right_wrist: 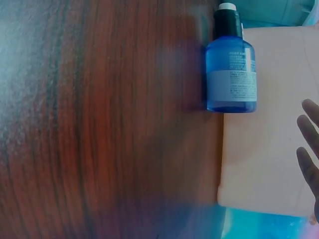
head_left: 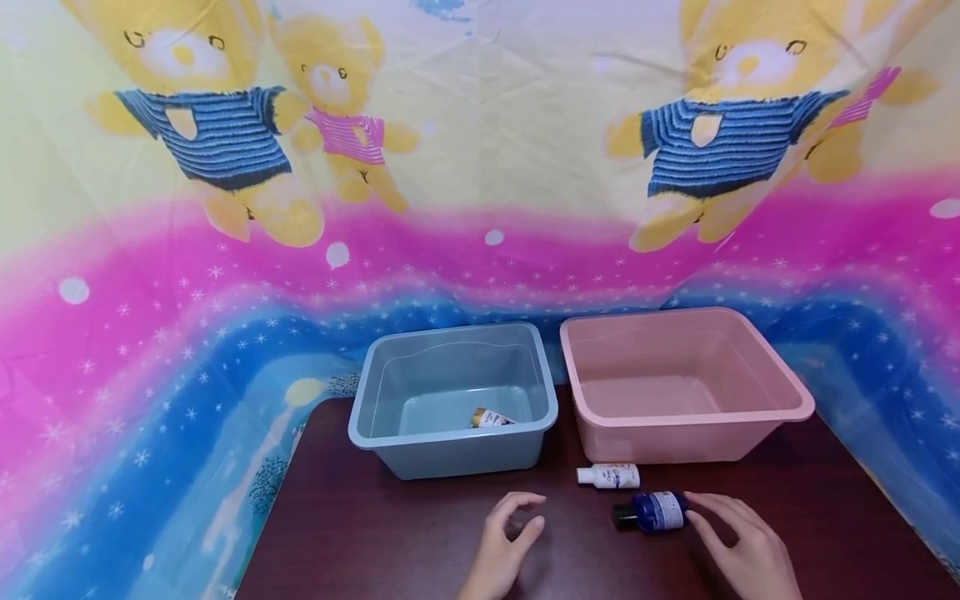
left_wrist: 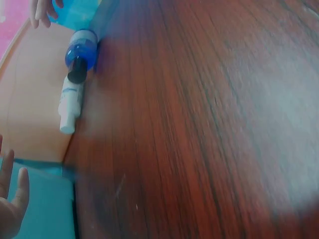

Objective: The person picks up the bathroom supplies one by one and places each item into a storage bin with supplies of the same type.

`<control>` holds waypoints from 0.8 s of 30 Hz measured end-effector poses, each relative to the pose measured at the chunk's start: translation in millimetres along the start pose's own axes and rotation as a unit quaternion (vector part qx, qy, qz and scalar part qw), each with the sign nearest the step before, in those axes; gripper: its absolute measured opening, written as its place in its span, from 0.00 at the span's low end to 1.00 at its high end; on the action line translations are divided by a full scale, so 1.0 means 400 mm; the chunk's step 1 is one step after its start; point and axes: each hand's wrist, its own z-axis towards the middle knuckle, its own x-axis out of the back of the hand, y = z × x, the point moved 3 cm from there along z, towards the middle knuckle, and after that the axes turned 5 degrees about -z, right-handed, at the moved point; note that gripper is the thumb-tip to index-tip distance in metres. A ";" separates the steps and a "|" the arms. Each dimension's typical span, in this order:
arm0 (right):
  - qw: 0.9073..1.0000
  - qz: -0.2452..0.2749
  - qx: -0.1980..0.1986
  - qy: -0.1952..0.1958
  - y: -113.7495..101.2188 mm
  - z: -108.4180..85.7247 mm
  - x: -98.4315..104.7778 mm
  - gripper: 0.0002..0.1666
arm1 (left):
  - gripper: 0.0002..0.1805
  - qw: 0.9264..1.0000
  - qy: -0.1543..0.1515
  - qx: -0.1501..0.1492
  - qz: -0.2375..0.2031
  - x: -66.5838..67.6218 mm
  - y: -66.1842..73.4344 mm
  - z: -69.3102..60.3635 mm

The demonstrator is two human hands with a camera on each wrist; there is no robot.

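Note:
A dark blue bottle [head_left: 660, 511] with a black cap and pale label lies on its side on the dark table. Its cap points left. By the bottle's base is my right hand [head_left: 746, 537], fingers and thumb spread; the right wrist view shows these fingers [right_wrist: 310, 172] apart from the bottle [right_wrist: 231, 74]. Just behind lies a small white bottle [head_left: 611, 476], also on its side, in front of the pink bin. My left hand [head_left: 504, 542] hovers over the table left of both bottles, fingers loosely bent, holding nothing.
A blue-grey bin [head_left: 457, 457] stands at the back left, with a small white container with a gold cap [head_left: 491, 417] inside. The pink bin [head_left: 667, 439] stands to its right. Behind them hangs a bear-patterned cloth [head_left: 487, 242].

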 end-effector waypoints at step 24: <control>0.998 -0.019 -0.058 0.011 0.039 -0.017 0.018 0.21 | 0.14 0.998 0.036 -0.041 0.039 -0.099 0.050 0.077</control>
